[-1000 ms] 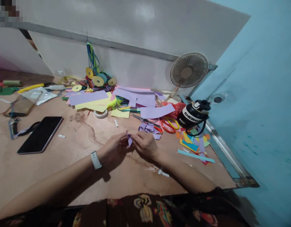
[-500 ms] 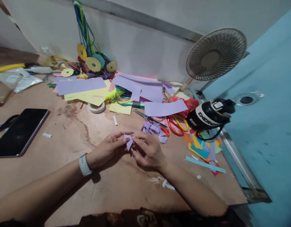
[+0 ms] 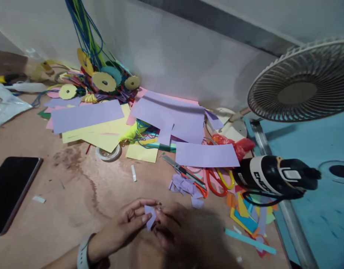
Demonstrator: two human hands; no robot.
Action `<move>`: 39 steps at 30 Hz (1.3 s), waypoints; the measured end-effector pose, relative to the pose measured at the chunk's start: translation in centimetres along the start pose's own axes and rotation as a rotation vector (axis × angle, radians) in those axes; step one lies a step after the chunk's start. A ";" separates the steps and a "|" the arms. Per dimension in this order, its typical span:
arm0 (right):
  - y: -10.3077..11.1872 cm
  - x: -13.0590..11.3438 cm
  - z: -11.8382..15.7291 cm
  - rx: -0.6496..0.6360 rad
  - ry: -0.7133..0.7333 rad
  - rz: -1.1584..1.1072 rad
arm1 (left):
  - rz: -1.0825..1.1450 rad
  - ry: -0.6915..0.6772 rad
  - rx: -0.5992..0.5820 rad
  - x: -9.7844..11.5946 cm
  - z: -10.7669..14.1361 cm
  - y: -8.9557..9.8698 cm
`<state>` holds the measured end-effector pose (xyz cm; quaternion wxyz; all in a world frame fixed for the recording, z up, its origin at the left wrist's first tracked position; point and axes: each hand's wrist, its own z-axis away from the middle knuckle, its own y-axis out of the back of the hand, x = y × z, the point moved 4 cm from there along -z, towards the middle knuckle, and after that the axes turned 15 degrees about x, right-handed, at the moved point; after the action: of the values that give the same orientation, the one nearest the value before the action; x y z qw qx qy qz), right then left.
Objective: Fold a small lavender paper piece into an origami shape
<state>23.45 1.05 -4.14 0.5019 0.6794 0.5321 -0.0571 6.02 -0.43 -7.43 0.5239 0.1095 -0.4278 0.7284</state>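
A small folded piece of purple paper (image 3: 150, 218) is pinched between both hands, low in the middle of the view. My left hand (image 3: 127, 220) grips it from the left, thumb on its face, a pale watch band on the wrist. From the right, my right hand (image 3: 170, 226) closes its fingertips on the paper's edge; shadow darkens this hand. Just beyond lies a pile of small folded purple pieces (image 3: 184, 185). A box cutter (image 3: 184, 172) rests beside that pile, next to scissors (image 3: 216, 183) with red and yellow handles.
Purple sheets (image 3: 172, 116) and yellow sheets (image 3: 96, 130) lie at the back, near a tape roll (image 3: 109, 154). A black bottle (image 3: 268, 175) lies at the right under a fan (image 3: 297, 89). Coloured scraps (image 3: 249, 215) are below it. A phone (image 3: 13, 190) sits at left.
The view has tilted and come closer, so the hands appear lower in the picture. Both hands still hold the purple paper, and a shadow now covers my right hand and forearm.
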 end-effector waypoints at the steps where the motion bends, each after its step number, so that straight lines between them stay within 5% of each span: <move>1: 0.1 0.0 -0.1 0.001 -0.002 -0.010 | -0.003 0.011 -0.002 0.0 0.0 0.0; 7: 0.1 0.0 -0.2 0.003 -0.005 -0.013 | 0.004 0.004 -0.019 -0.1 0.2 0.1; 14: -0.3 0.3 0.2 0.204 0.203 0.002 | -0.006 -0.104 -0.047 -0.5 -0.3 0.2; 24: -1.0 0.6 0.1 0.352 0.248 0.172 | 0.014 -0.265 -0.074 1.2 -0.8 -0.9; 32: -1.6 1.7 -0.6 0.361 0.360 0.133 | -0.046 -0.284 -0.175 1.8 -2.0 -0.8; 36: -1.3 2.8 -1.3 0.309 0.233 -0.024 | -0.069 -0.243 -0.192 1.9 -2.8 -0.8; 39: -1.0 3.3 -1.6 0.386 0.105 -0.165 | -0.074 -0.213 -0.186 2.1 -3.2 -0.8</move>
<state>23.37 4.36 -6.03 0.3279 0.7191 0.5906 -0.1632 6.69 3.45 -7.71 0.5101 0.1528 -0.5423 0.6499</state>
